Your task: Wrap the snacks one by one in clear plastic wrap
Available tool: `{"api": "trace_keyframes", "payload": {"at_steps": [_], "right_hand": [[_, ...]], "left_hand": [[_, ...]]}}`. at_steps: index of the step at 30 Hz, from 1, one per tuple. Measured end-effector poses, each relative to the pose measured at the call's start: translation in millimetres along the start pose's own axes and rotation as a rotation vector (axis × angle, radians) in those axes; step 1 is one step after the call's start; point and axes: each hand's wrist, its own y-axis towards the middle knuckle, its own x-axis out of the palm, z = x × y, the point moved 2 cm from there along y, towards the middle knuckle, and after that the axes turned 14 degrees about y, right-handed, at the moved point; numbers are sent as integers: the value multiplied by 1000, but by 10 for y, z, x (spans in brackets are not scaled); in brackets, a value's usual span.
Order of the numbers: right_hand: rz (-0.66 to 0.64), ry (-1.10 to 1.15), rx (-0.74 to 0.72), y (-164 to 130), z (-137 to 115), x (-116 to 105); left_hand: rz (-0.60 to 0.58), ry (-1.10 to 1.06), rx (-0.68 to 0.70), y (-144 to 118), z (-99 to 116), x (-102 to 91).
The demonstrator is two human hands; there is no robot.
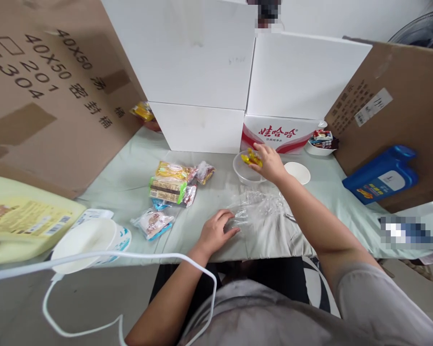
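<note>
My right hand (273, 164) is closed on yellow-wrapped candy (251, 157) over a clear plastic bowl (238, 169). How many pieces it holds is hard to make out. Near the table's front edge rests my left hand (218, 231), thumb and fingers apart and holding nothing. Its fingertips lie beside a crumpled clear plastic bag (254, 209), perhaps touching its edge. A round white lid (298, 173) lies by my right wrist. Left of the bowl are several packaged snacks (169, 190) in a pile, with a wrapped snack (153, 223) in front of them.
Cardboard boxes (57, 96) (389, 110) flank the table, and white boxes (202, 127) stand behind. At the right are a bowl of wrapped snacks (320, 150) and a blue bottle (380, 175). A yellow jug (29, 218), white tub (84, 242) and white cable (130, 254) occupy the left.
</note>
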Motion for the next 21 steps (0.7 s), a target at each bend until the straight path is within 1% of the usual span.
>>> {"api": "trace_keyframes", "payload": {"at_steps": [2,3,4,6,8,10,12,15,17,19,21], "right_hand": [[-76,38,-73,-154,-64,74],[-142,81,-128,-291,-117,107],[-232,131,-185,-457,-173,139],[-473,191,-266,-835,-272,199],[-660,120,-283,-1196,-317,224],[-770,3,-236,-1485,-305,191],[-819,-81,-174,-1701,-262,98],[-822,-112,-113,-1943,-175,-85],[-805,-90,-75,-2078,-115,-173],[-783,-53,-35,-2190,-71,-212],[-743,-12,3,-2267,-58,-220]], "left_hand": [[6,-14,16,0,1,-1],[9,-17,24,2,4,1],[12,-17,33,6,9,4],[13,-4,45,17,26,9],[18,18,53,28,47,2],[40,39,66,25,63,-35],[72,52,85,-8,61,-105],[69,62,72,-121,-4,-251],[4,74,26,-221,-75,-355],[-111,89,-20,-312,-131,-454],[-220,96,-41,-367,-141,-550]]}}
